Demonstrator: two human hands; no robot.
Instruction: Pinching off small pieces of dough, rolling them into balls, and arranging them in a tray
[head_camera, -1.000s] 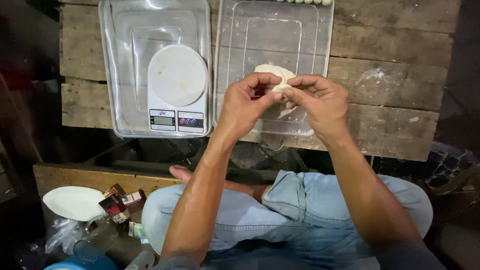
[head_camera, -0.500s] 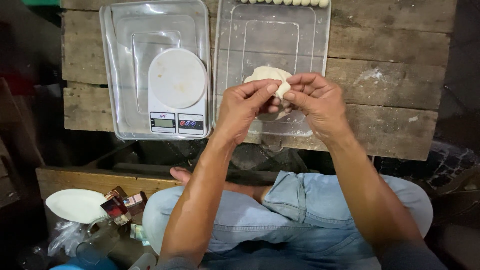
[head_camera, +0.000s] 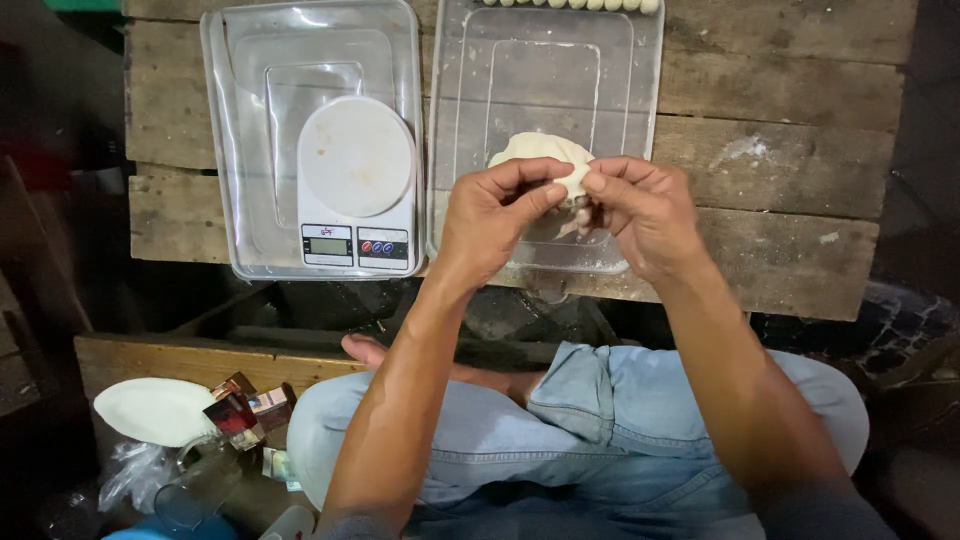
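Barely shifted, both hands (left (head_camera: 495, 215), right (head_camera: 640, 215)) still pinch dough (head_camera: 540, 155) over a clear tray (head_camera: 645, 110) on rough planks (head_camera: 780, 150).

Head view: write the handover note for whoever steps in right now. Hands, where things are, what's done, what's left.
Left hand and right hand: both pinch one piece of white dough above the right clear tray.
Row of small dough balls lies at that tray's far edge.
Kitchen scale sits bare in the left clear tray on the wooden table.
Done: those balls.
Left: the held piece, not yet set down.
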